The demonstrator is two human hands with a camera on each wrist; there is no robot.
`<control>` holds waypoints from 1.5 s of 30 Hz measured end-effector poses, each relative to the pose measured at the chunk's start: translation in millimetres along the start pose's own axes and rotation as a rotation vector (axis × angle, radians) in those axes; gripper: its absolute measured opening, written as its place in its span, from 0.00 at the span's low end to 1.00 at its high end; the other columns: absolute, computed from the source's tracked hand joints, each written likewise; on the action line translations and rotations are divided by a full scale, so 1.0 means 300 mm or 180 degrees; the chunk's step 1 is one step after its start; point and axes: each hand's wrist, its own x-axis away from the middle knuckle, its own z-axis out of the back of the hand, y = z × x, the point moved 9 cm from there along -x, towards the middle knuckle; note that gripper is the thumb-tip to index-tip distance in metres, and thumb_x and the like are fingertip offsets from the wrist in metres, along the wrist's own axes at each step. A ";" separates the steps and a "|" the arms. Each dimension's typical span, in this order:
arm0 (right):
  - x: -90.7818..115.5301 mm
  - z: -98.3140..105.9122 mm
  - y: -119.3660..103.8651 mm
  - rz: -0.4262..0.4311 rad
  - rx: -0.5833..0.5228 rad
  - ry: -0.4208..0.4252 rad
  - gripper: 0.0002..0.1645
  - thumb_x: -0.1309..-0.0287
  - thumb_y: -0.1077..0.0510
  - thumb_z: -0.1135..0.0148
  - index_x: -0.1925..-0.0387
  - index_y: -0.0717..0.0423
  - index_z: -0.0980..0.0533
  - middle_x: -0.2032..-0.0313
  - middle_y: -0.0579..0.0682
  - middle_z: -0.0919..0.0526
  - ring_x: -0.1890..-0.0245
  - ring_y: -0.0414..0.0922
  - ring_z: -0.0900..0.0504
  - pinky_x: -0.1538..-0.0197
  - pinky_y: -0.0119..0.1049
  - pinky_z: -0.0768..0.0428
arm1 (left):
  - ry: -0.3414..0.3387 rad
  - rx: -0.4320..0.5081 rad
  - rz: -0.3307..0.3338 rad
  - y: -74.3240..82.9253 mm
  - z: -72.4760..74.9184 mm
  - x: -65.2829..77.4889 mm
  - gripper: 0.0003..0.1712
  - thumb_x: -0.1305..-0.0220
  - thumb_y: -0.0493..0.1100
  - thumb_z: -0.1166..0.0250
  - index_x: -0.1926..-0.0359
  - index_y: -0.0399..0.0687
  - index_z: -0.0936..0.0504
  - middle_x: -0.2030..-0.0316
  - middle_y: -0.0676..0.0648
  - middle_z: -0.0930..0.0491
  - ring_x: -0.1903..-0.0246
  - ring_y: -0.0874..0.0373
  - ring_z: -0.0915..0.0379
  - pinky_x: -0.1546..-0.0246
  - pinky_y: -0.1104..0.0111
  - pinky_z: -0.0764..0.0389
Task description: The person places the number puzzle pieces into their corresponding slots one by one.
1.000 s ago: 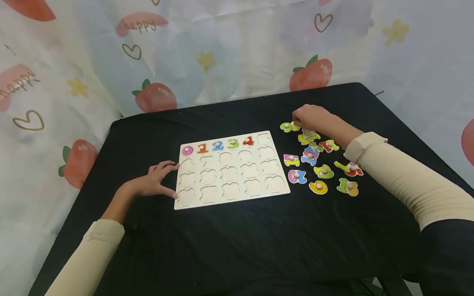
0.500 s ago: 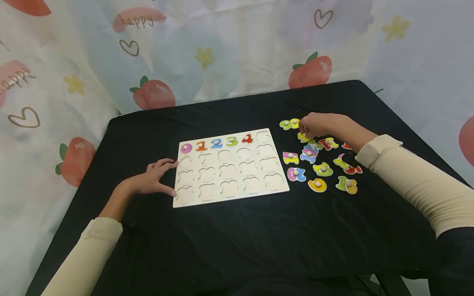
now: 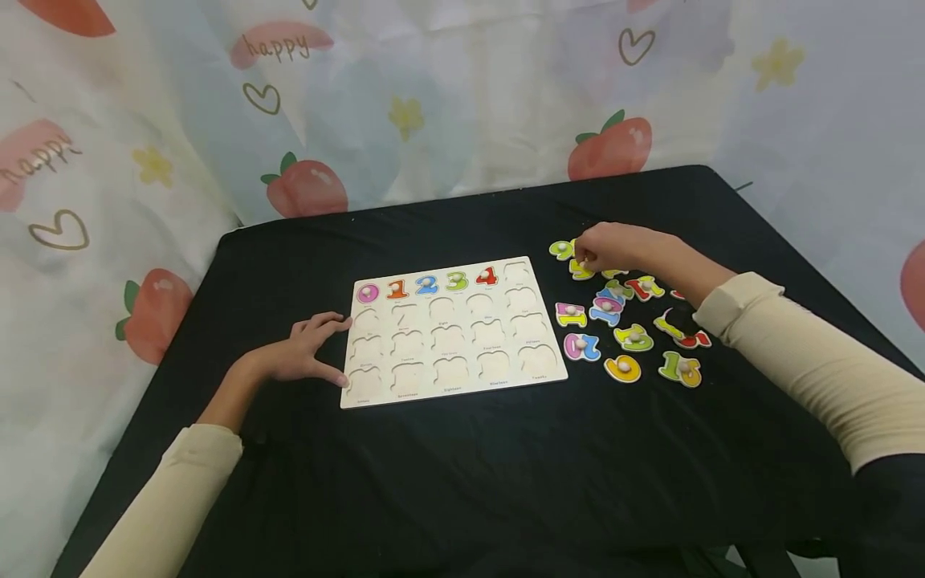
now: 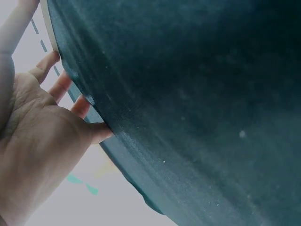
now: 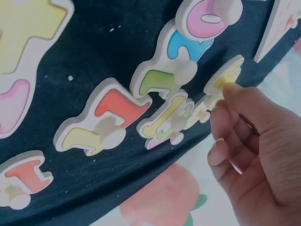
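Observation:
My left hand (image 3: 307, 351) rests at the left edge of a wooden number puzzle board (image 3: 454, 385), thumb and fingers spread and touching the rim. Pieces 0 to 4 sit in the board's top row; its other recesses are bare. In the left wrist view the left hand (image 4: 42, 127) has fingertips against the board's side. My right hand (image 3: 614, 245) is above the pile right of the board, pinching a yellow number piece (image 3: 580, 270) between thumb and fingers. The right wrist view shows this yellow number piece (image 5: 228, 75) tilted; its number is partly hidden.
Several knobbed number pieces lie right of the board, some overlapping. Among them are a pink and blue 20 (image 3: 581, 347), an orange piece (image 3: 623, 368) and a green piece (image 3: 560, 250) near the right hand. Black cloth (image 3: 448, 482) covers the table; a printed curtain (image 3: 462, 104) hangs behind.
The right hand has come down from the far end of the pile and pinched the yellow number piece, which has shifted slightly left. The left hand stays at the board's edge.

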 end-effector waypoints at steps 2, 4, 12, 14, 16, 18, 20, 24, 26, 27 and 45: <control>-0.003 -0.002 -0.011 0.0063 0.0045 0.0063 0.01 0.45 0.68 0.40 0.70 0.62 0.24 0.77 0.48 0.31 0.74 0.45 0.31 0.67 0.39 0.32 | -0.0011 0.0015 -0.0005 0.002 -0.004 -0.001 0.61 0.53 0.62 0.28 0.28 0.41 0.52 0.31 0.36 0.60 0.38 0.34 0.65 0.45 0.36 0.51; -0.012 -0.002 -0.023 0.0103 0.0090 0.0094 0.01 0.44 0.68 0.40 0.70 0.62 0.24 0.77 0.48 0.31 0.74 0.45 0.31 0.67 0.39 0.32 | -0.0011 0.0011 0.0022 0.000 -0.004 0.001 0.62 0.54 0.62 0.28 0.28 0.42 0.52 0.31 0.36 0.60 0.38 0.34 0.65 0.45 0.36 0.51; -0.059 -0.024 -0.059 0.0227 -0.0074 0.0139 0.07 0.41 0.65 0.41 0.61 0.62 0.21 0.71 0.49 0.23 0.71 0.45 0.28 0.62 0.39 0.26 | 0.0008 0.0001 0.0024 -0.003 -0.004 0.006 0.61 0.53 0.62 0.28 0.28 0.42 0.52 0.31 0.36 0.59 0.38 0.34 0.65 0.45 0.36 0.51; -0.066 -0.025 -0.076 0.0291 -0.0155 0.0182 0.07 0.40 0.64 0.41 0.60 0.62 0.21 0.68 0.49 0.21 0.69 0.45 0.26 0.60 0.40 0.24 | 0.0007 0.0002 0.0028 -0.004 -0.004 0.005 0.61 0.53 0.62 0.28 0.28 0.42 0.52 0.31 0.35 0.59 0.38 0.34 0.65 0.45 0.36 0.51; -0.077 -0.028 -0.092 0.0341 -0.0205 0.0208 0.07 0.40 0.64 0.40 0.60 0.61 0.21 0.67 0.50 0.21 0.68 0.45 0.26 0.59 0.41 0.24 | 0.0011 0.0000 0.0034 -0.006 -0.004 0.004 0.62 0.54 0.62 0.28 0.28 0.42 0.52 0.31 0.36 0.59 0.38 0.34 0.64 0.45 0.36 0.51; -0.089 -0.034 -0.107 0.0370 -0.0221 0.0192 0.07 0.40 0.64 0.40 0.60 0.61 0.21 0.67 0.49 0.20 0.68 0.45 0.26 0.59 0.41 0.24 | 0.0015 0.0006 0.0039 -0.008 -0.004 0.002 0.62 0.54 0.62 0.28 0.28 0.42 0.51 0.31 0.36 0.60 0.38 0.34 0.64 0.46 0.36 0.50; -0.104 -0.044 -0.117 0.0381 -0.0206 0.0164 0.07 0.40 0.64 0.40 0.60 0.61 0.21 0.68 0.49 0.21 0.69 0.45 0.27 0.60 0.39 0.24 | 0.0007 0.0013 0.0034 -0.011 -0.007 0.000 0.62 0.54 0.63 0.28 0.27 0.43 0.52 0.31 0.36 0.60 0.39 0.34 0.64 0.46 0.36 0.50; -0.125 -0.049 -0.134 0.0401 -0.0152 0.0204 0.07 0.40 0.64 0.40 0.60 0.61 0.21 0.71 0.48 0.24 0.70 0.45 0.28 0.62 0.38 0.26 | -0.0013 0.0035 0.0004 -0.015 -0.014 -0.005 0.62 0.54 0.63 0.28 0.27 0.42 0.52 0.31 0.36 0.60 0.39 0.35 0.63 0.46 0.37 0.49; -0.134 -0.047 -0.142 0.0423 -0.0100 0.0268 0.07 0.40 0.64 0.39 0.60 0.60 0.21 0.71 0.48 0.25 0.71 0.45 0.29 0.62 0.38 0.27 | -0.0026 0.0045 -0.0007 -0.015 -0.016 -0.006 0.62 0.54 0.63 0.28 0.27 0.42 0.52 0.31 0.36 0.60 0.40 0.35 0.63 0.46 0.37 0.49; -0.139 -0.045 -0.147 0.0435 -0.0078 0.0301 0.06 0.40 0.64 0.39 0.61 0.60 0.21 0.71 0.48 0.26 0.71 0.45 0.29 0.62 0.38 0.27 | -0.0025 0.0041 -0.0004 -0.015 -0.016 -0.006 0.62 0.54 0.63 0.28 0.27 0.42 0.52 0.31 0.36 0.60 0.40 0.35 0.63 0.46 0.37 0.49; -0.213 -0.023 -0.172 -0.0011 -0.0005 0.0632 0.06 0.43 0.62 0.35 0.63 0.58 0.18 0.69 0.50 0.20 0.69 0.48 0.27 0.61 0.39 0.25 | 0.0026 0.0011 0.0011 -0.005 -0.006 -0.003 0.62 0.55 0.63 0.28 0.27 0.44 0.51 0.31 0.37 0.59 0.41 0.37 0.60 0.47 0.39 0.46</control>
